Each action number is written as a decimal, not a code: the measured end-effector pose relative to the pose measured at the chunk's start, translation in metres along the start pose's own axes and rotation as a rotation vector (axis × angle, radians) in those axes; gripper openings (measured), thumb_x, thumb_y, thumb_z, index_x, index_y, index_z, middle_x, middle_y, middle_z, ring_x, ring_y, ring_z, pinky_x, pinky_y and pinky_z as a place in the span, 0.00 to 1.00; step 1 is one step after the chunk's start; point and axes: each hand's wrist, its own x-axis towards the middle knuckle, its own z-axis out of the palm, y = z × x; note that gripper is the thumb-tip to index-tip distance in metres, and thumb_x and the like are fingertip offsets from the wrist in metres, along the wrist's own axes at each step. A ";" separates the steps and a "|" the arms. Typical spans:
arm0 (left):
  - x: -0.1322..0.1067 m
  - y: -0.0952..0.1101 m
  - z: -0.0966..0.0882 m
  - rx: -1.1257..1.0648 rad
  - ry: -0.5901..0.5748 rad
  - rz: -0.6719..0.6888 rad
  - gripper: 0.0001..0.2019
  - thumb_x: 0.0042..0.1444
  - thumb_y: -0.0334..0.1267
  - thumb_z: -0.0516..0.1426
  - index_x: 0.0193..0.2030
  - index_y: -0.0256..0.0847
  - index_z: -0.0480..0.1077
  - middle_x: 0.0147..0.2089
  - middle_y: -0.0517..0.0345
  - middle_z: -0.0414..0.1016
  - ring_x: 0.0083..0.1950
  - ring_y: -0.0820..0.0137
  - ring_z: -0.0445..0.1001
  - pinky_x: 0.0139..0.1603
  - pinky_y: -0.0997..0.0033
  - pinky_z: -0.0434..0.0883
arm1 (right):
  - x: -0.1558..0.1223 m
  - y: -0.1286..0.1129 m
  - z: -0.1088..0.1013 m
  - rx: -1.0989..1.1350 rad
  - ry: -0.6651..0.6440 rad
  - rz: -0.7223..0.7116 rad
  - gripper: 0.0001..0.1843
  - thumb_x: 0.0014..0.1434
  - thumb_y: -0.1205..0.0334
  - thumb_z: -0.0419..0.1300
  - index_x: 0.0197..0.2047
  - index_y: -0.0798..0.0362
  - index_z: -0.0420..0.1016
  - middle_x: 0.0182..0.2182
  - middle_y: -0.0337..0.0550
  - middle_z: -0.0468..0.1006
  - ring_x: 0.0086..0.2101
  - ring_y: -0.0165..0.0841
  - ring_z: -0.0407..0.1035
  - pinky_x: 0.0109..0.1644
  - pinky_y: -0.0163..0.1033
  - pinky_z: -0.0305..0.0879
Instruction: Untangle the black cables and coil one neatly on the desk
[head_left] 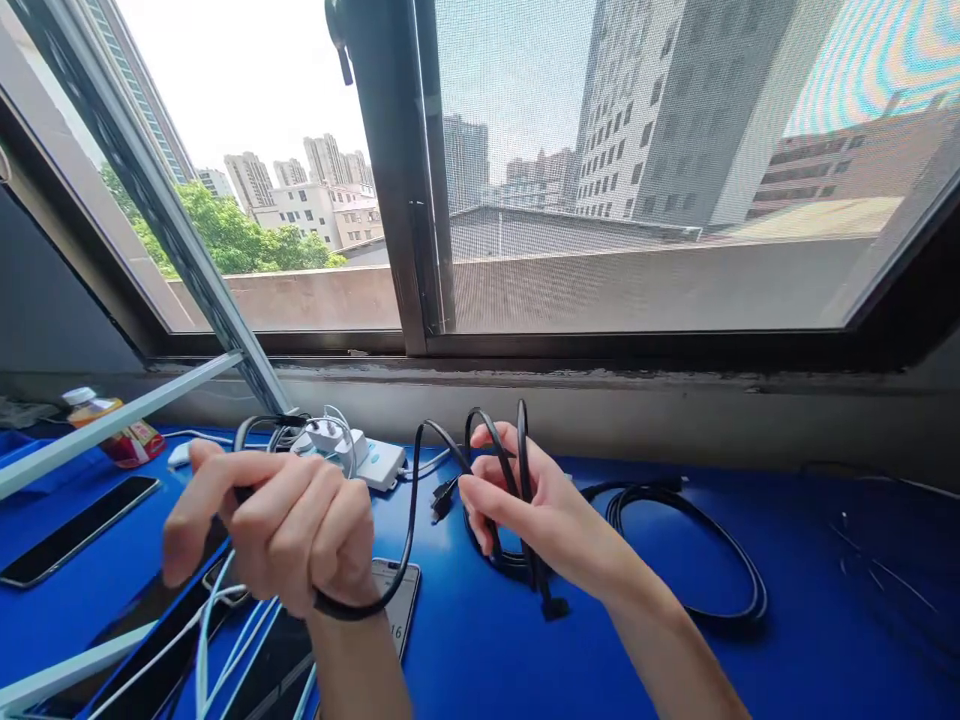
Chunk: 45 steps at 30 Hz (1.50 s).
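The black cable [411, 512] is held in the air between both hands, a little above the blue table [525, 650]. The right hand [540, 515] grasps several upright loops of it between the thumb and the fingers, and one plug [555, 606] hangs down at 6 o'clock from this hand. From the loops one strand goes to 9 o'clock and passes under the wrist of the left hand [292, 530]. This hand is blurred, but its fingers are curled around the cable.

A few turns are already gathered in the right hand. A longer part is not gathered: it lies in a wide loose loop on the table, at 3 o'clock from the right hand. So I judge the coiling as about half done.

At 12 o'clock from the left hand lies a white power strip [379, 465] with chargers in it. A phone [401, 598] lies partly under the left wrist, and another phone [75, 530] at 9 o'clock. White cables [206, 640] run at 7 o'clock, and a bottle [112, 430] lies at 10 o'clock, below the window [397, 200].
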 end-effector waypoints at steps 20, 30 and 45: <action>0.014 -0.029 0.014 0.506 -0.127 -0.709 0.32 0.48 0.71 0.51 0.19 0.40 0.61 0.14 0.63 0.60 0.15 0.75 0.63 0.15 0.78 0.58 | -0.010 -0.016 -0.019 -0.529 0.369 -0.187 0.20 0.51 0.45 0.64 0.36 0.53 0.68 0.27 0.38 0.76 0.20 0.25 0.65 0.24 0.30 0.62; 0.014 -0.046 0.012 0.601 -0.116 -0.789 0.32 0.48 0.69 0.53 0.21 0.37 0.72 0.23 0.52 0.74 0.23 0.70 0.71 0.23 0.75 0.68 | -0.004 -0.007 -0.033 -0.868 0.440 -0.082 0.12 0.54 0.60 0.58 0.41 0.50 0.79 0.34 0.42 0.81 0.34 0.37 0.75 0.36 0.38 0.67; 0.007 -0.030 -0.003 1.057 -0.384 -0.323 0.36 0.51 0.36 0.61 0.66 0.52 0.56 0.66 0.53 0.60 0.66 0.57 0.60 0.60 0.57 0.67 | -0.014 -0.012 -0.032 -0.960 0.590 -0.264 0.18 0.51 0.60 0.57 0.44 0.51 0.81 0.30 0.43 0.81 0.31 0.39 0.76 0.36 0.41 0.72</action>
